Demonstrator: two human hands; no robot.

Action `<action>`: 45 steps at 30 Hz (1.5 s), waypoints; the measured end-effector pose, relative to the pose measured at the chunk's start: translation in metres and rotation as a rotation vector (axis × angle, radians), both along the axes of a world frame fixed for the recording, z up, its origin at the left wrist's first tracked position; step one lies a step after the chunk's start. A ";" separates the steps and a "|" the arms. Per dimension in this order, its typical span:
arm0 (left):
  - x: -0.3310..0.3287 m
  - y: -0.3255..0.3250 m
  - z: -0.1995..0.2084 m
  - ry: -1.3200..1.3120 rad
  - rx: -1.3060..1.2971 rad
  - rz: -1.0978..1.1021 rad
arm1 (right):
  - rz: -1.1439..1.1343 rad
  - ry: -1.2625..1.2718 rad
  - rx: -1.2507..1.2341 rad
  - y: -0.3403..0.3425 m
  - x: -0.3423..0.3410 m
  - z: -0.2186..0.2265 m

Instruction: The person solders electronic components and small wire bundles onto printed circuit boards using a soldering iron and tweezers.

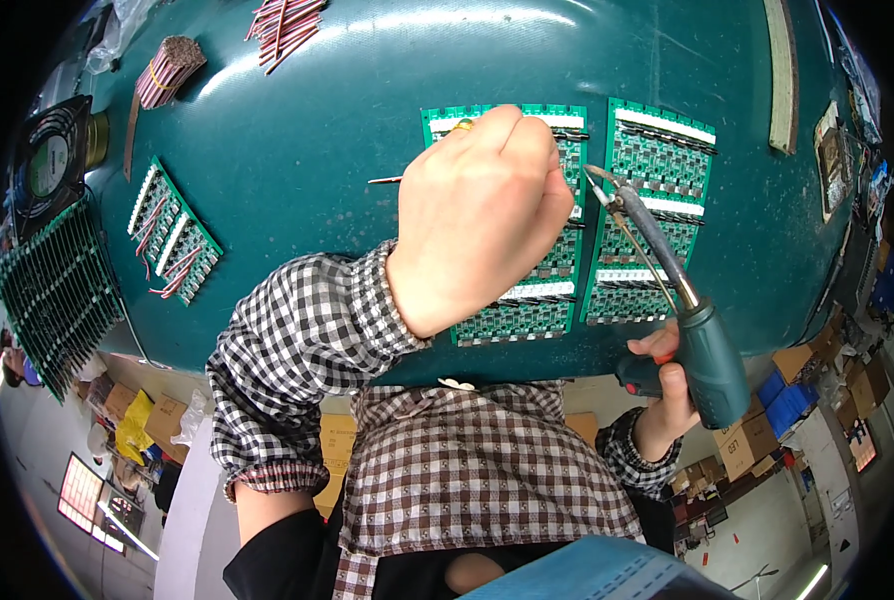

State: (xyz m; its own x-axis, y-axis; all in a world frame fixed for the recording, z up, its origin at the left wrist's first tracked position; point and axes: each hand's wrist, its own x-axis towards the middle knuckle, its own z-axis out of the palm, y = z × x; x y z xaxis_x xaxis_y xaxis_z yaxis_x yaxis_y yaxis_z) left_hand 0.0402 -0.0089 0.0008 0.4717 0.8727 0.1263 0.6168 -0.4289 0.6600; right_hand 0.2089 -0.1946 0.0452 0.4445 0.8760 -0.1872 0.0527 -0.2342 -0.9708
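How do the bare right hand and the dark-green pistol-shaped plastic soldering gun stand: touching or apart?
Touching: the head view plainly shows the right hand wrapped around the handle of the soldering gun.

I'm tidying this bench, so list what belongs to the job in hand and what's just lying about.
Job: soldering gun (right hand), pointed tool (apparently in left hand), circuit boards, probably wire bundle.
Apparently lying about: long pale strip, clear plastic.

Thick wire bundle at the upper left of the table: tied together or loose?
Tied. A thin yellow band wraps around the thick wire bundle, and its wires sit tightly packed side by side.
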 end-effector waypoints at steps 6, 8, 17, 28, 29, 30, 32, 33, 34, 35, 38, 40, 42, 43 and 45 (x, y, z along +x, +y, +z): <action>-0.006 0.001 -0.002 0.007 0.008 0.008 | -0.167 0.073 -0.010 0.011 -0.006 0.001; -0.005 0.000 0.000 0.003 0.023 0.012 | -0.167 0.100 0.000 0.012 0.004 0.000; -0.027 -0.025 0.043 0.007 0.193 -0.227 | -0.298 0.652 0.267 0.041 0.031 -0.017; 0.003 -0.055 -0.006 0.060 0.068 -0.773 | -0.241 0.746 0.325 0.045 0.063 -0.072; 0.002 -0.059 -0.013 0.040 0.115 -0.752 | -0.163 0.752 0.376 0.046 0.063 -0.076; 0.001 -0.061 -0.013 0.029 0.148 -0.726 | -0.213 0.708 0.344 0.048 0.060 -0.076; -0.001 -0.064 -0.012 0.024 0.155 -0.696 | -0.246 0.666 0.318 0.053 0.058 -0.077; -0.002 -0.064 -0.013 0.017 0.153 -0.693 | -0.223 0.675 0.325 0.055 0.058 -0.079; -0.003 -0.063 -0.011 0.021 0.162 -0.673 | -0.191 0.673 0.350 0.057 0.058 -0.077; -0.006 -0.063 -0.009 0.021 0.163 -0.673 | -0.161 0.669 0.373 0.060 0.057 -0.076; -0.014 -0.065 -0.006 0.035 0.168 -0.668 | -0.275 0.665 0.329 0.063 0.042 -0.065; -0.018 -0.068 -0.008 0.021 0.146 -0.679 | -0.311 0.640 0.312 0.063 0.029 -0.054; -0.020 -0.070 -0.010 0.017 0.147 -0.671 | -0.385 0.590 0.302 0.061 0.021 -0.050; -0.020 -0.071 -0.008 0.021 0.145 -0.676 | -0.290 0.599 0.332 0.059 0.026 -0.052; -0.019 -0.075 -0.009 0.021 0.137 -0.684 | -0.312 0.591 0.332 0.053 0.028 -0.055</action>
State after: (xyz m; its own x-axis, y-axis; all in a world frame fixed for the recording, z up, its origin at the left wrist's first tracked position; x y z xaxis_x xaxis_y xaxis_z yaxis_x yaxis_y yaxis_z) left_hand 0.0212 -0.0835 -0.0081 0.9132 0.3557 0.1987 0.1906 -0.8041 0.5630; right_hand 0.2373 -0.1414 -0.0095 0.5893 0.7775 -0.2194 -0.5208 0.1580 -0.8389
